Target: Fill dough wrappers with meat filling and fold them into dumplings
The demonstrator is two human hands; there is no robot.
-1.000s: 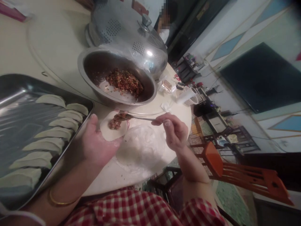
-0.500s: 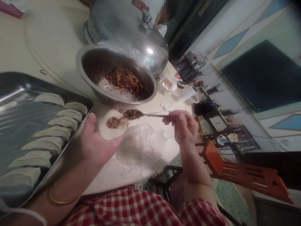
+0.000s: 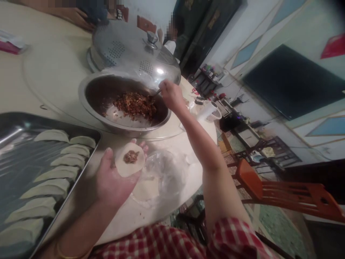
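Note:
My left hand [image 3: 111, 180] lies palm up over the table edge, fingers cupped under a round dumpling wrapper [image 3: 129, 164] with a small lump of meat filling [image 3: 131, 157] at its centre. My right hand [image 3: 170, 94] reaches over the right rim of the steel bowl [image 3: 88, 86], fingers closed on a spoon handle [image 3: 157, 92] whose tip dips into the minced filling [image 3: 134, 105] in the bowl.
A steel tray [image 3: 16, 126] at left holds several folded dumplings [image 3: 63, 172]. A plastic bag with wrappers [image 3: 159, 172] lies by my left hand. Behind the bowl stands a perforated steel lid [image 3: 129, 54]. Other people sit at the far side. An orange chair [image 3: 283, 198] is at right.
My right hand has lifted the spoon off the wrapper and carried it up to the bowl. The filling lump stays on the wrapper in my left hand.

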